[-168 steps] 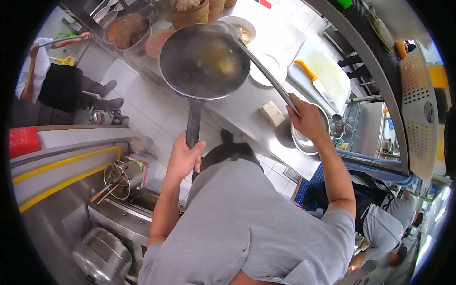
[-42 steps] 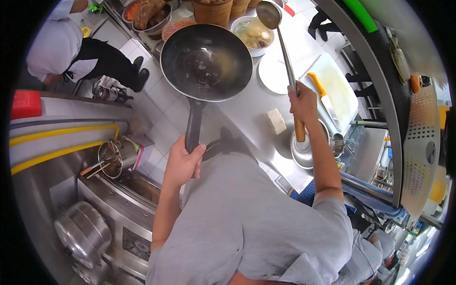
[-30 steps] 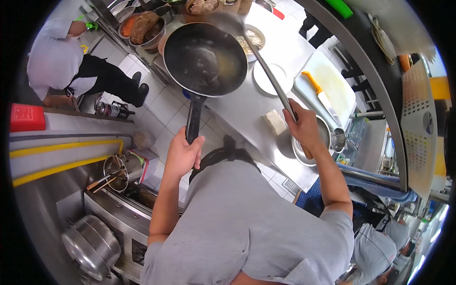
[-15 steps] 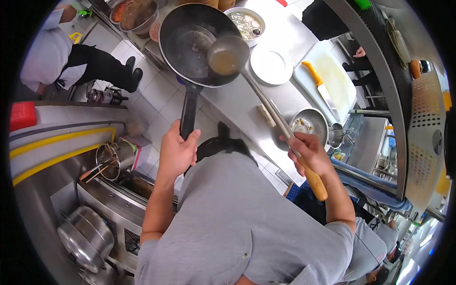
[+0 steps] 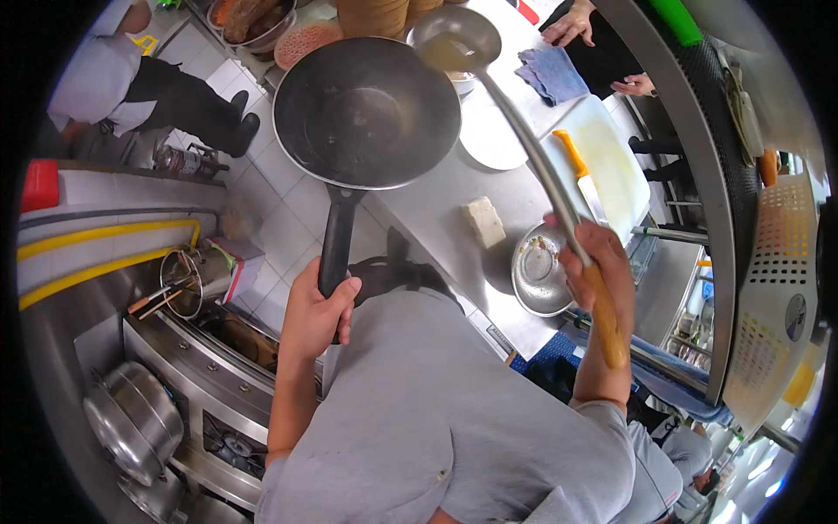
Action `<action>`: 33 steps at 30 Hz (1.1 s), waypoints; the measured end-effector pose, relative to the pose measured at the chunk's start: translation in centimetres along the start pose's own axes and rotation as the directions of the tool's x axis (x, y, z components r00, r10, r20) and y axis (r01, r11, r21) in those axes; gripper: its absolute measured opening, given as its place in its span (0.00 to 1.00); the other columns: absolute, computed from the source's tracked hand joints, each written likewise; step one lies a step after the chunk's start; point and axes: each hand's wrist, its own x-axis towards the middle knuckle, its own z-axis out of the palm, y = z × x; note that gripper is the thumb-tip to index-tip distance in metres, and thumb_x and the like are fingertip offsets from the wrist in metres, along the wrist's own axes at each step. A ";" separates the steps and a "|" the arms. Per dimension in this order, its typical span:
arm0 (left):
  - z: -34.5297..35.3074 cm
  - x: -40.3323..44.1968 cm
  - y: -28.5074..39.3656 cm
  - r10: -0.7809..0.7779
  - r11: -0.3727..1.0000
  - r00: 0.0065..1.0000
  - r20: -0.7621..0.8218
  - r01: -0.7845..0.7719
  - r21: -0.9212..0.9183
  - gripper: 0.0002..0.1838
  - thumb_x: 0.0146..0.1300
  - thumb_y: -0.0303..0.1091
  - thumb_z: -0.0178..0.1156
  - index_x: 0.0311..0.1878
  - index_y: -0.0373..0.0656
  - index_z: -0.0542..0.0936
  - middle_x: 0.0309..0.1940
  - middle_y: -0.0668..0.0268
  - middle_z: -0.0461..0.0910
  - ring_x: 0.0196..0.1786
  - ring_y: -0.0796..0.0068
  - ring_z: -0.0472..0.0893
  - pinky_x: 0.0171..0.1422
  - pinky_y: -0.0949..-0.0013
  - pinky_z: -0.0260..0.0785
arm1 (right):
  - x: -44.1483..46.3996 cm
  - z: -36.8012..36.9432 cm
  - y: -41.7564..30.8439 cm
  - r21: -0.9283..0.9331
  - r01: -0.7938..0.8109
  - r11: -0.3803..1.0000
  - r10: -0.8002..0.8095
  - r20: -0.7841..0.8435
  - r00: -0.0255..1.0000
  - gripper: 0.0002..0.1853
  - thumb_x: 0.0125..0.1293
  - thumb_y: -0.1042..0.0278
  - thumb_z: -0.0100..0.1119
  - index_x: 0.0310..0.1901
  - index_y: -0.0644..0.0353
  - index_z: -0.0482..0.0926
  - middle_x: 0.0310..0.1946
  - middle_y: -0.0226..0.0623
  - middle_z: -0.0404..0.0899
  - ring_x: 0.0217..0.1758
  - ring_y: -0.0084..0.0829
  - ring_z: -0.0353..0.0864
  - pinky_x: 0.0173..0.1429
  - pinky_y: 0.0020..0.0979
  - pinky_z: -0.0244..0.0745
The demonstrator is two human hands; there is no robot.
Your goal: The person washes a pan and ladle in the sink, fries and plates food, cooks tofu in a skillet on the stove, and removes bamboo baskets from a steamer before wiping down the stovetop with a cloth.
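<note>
My left hand [image 5: 316, 310] is closed round the black handle of a dark frying pan [image 5: 367, 113], which is held out over the floor and the steel counter's edge. Its inside looks bare and slightly shiny. My right hand [image 5: 601, 262] grips a long-handled ladle [image 5: 456, 42] near the wooden end of its handle. Some cloudy liquid lies in the ladle's bowl, which is raised beyond the pan's right rim. Behind that bowl, another bowl [image 5: 463, 81] on the counter is mostly hidden. Close to my right hand is a round metal strainer or bowl [image 5: 543, 269] with small bits in it.
The steel counter [image 5: 436, 199] carries a white plate [image 5: 491, 135], a pale block [image 5: 483, 222], a cutting board [image 5: 615, 140] with a yellow-handled knife [image 5: 573, 155], and a blue cloth [image 5: 553, 75]. Another person's hands [image 5: 572, 24] are beyond it. A stove [image 5: 234, 444] stands at lower left.
The ladle has lifted out of the pan and moved right, beyond its rim. The pan has come lower and nearer. A person's hands and a blue cloth now show at the counter's far side.
</note>
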 end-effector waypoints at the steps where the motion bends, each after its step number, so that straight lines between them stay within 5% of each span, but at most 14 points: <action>1: -0.1 -0.5 -0.2 -0.018 1.000 1.000 0.002 0.018 -0.008 0.09 0.65 0.30 0.60 0.37 0.39 0.69 0.15 0.70 0.68 0.10 0.82 0.66 0.13 0.74 0.60 | 1.1 0.1 -0.1 -0.005 -0.006 1.000 0.006 0.006 1.000 0.20 0.71 0.63 0.49 0.55 0.71 0.75 0.19 0.30 0.71 0.07 0.16 0.64 0.09 0.17 0.57; 3: -0.7 -1.4 -0.9 -0.029 0.999 1.000 -0.001 0.029 -0.017 0.09 0.64 0.30 0.61 0.37 0.39 0.69 0.15 0.70 0.68 0.10 0.82 0.66 0.13 0.74 0.60 | 3.5 0.8 -0.1 -0.159 0.042 0.986 -0.060 -0.108 0.992 0.19 0.71 0.62 0.51 0.54 0.70 0.76 0.20 0.29 0.72 0.11 0.15 0.66 0.13 0.17 0.60; 9: -2.9 -4.6 -2.3 -0.069 0.994 0.997 -0.040 0.065 -0.092 0.10 0.62 0.30 0.63 0.38 0.40 0.69 0.15 0.71 0.67 0.10 0.82 0.65 0.13 0.75 0.57 | 11.8 0.2 4.8 -0.298 0.081 0.951 -0.112 -0.090 0.990 0.16 0.69 0.64 0.55 0.52 0.67 0.77 0.21 0.29 0.73 0.14 0.18 0.71 0.16 0.21 0.66; 12: -4.7 -5.9 -3.4 -0.062 0.986 0.997 -0.055 0.052 -0.161 0.12 0.61 0.31 0.64 0.38 0.40 0.70 0.15 0.72 0.66 0.10 0.83 0.64 0.13 0.75 0.56 | 13.4 1.5 7.5 -0.537 0.038 0.843 -0.178 -0.212 0.961 0.19 0.67 0.61 0.58 0.52 0.69 0.77 0.21 0.29 0.74 0.15 0.19 0.73 0.17 0.24 0.68; 15: -7.1 -7.0 -4.8 -0.045 0.983 0.998 -0.047 0.036 -0.183 0.12 0.62 0.29 0.63 0.39 0.41 0.68 0.15 0.72 0.67 0.11 0.83 0.65 0.13 0.75 0.57 | 14.8 1.4 11.5 -0.753 0.063 0.655 -0.338 -0.218 0.916 0.20 0.64 0.63 0.60 0.53 0.68 0.76 0.25 0.35 0.79 0.17 0.26 0.78 0.22 0.30 0.73; 17: -8.9 -7.7 -5.7 -0.033 0.983 0.998 -0.061 0.021 -0.180 0.11 0.63 0.28 0.62 0.39 0.41 0.67 0.15 0.71 0.67 0.11 0.83 0.66 0.13 0.75 0.59 | 16.5 0.4 14.8 -0.974 0.141 0.176 -0.704 -0.025 0.709 0.19 0.61 0.68 0.59 0.53 0.66 0.75 0.28 0.48 0.81 0.24 0.40 0.83 0.31 0.39 0.77; 18: -9.6 -7.9 -6.2 -0.034 0.980 0.998 -0.052 0.023 -0.198 0.11 0.64 0.28 0.62 0.39 0.41 0.67 0.15 0.71 0.67 0.11 0.83 0.66 0.13 0.75 0.59 | 16.5 1.3 15.5 -0.988 0.073 0.139 -0.732 -0.053 0.679 0.16 0.59 0.71 0.54 0.50 0.62 0.72 0.32 0.59 0.80 0.37 0.62 0.80 0.41 0.54 0.74; 21: -12.9 -8.5 -8.4 0.010 0.972 0.997 -0.072 -0.026 -0.235 0.10 0.64 0.27 0.61 0.39 0.41 0.67 0.15 0.71 0.68 0.11 0.83 0.67 0.13 0.75 0.60 | 13.4 4.3 16.2 -0.962 0.116 0.248 -0.725 -0.105 0.681 0.15 0.62 0.70 0.55 0.50 0.63 0.70 0.30 0.58 0.80 0.35 0.58 0.82 0.39 0.51 0.74; 24: -16.0 -8.8 -10.8 0.037 0.974 0.999 -0.023 -0.041 -0.221 0.11 0.64 0.27 0.61 0.39 0.41 0.66 0.16 0.71 0.68 0.12 0.83 0.68 0.14 0.74 0.62 | 7.6 6.7 18.7 -0.937 0.104 0.334 -0.597 -0.125 0.792 0.14 0.66 0.66 0.55 0.50 0.64 0.71 0.22 0.48 0.76 0.24 0.43 0.80 0.31 0.40 0.73; 25: -16.9 -8.6 -11.7 0.037 0.970 0.999 -0.037 -0.045 -0.240 0.11 0.64 0.27 0.61 0.39 0.41 0.66 0.16 0.71 0.68 0.12 0.83 0.68 0.14 0.74 0.62 | 6.6 6.3 20.3 -0.897 0.283 0.339 -0.630 0.007 0.776 0.14 0.70 0.63 0.54 0.50 0.64 0.71 0.20 0.37 0.73 0.21 0.33 0.75 0.29 0.37 0.71; 27: -18.3 -8.3 -13.6 0.064 0.970 0.997 -0.052 -0.075 -0.232 0.11 0.64 0.27 0.60 0.39 0.41 0.66 0.17 0.71 0.68 0.13 0.82 0.68 0.14 0.73 0.63 | 2.1 11.4 19.8 -0.686 0.158 0.711 -0.299 -0.091 0.950 0.13 0.74 0.56 0.53 0.47 0.57 0.69 0.17 0.20 0.62 0.16 0.15 0.62 0.18 0.22 0.56; 29: -19.8 -7.9 -15.3 0.065 0.976 0.996 -0.068 -0.077 -0.203 0.10 0.65 0.26 0.59 0.39 0.41 0.66 0.16 0.71 0.68 0.13 0.82 0.68 0.14 0.73 0.63 | 0.1 14.7 19.7 -0.717 0.170 0.676 -0.192 0.051 0.980 0.15 0.74 0.55 0.53 0.52 0.56 0.69 0.17 0.18 0.61 0.15 0.12 0.59 0.16 0.18 0.50; 33: -21.8 -7.8 -18.5 0.110 0.976 0.988 -0.108 -0.128 -0.174 0.08 0.65 0.24 0.57 0.39 0.40 0.66 0.17 0.70 0.69 0.13 0.82 0.68 0.14 0.73 0.65 | 0.7 20.0 21.5 -0.888 0.331 0.321 -0.165 0.291 0.942 0.24 0.75 0.57 0.52 0.68 0.57 0.67 0.17 0.33 0.68 0.18 0.22 0.63 0.25 0.28 0.60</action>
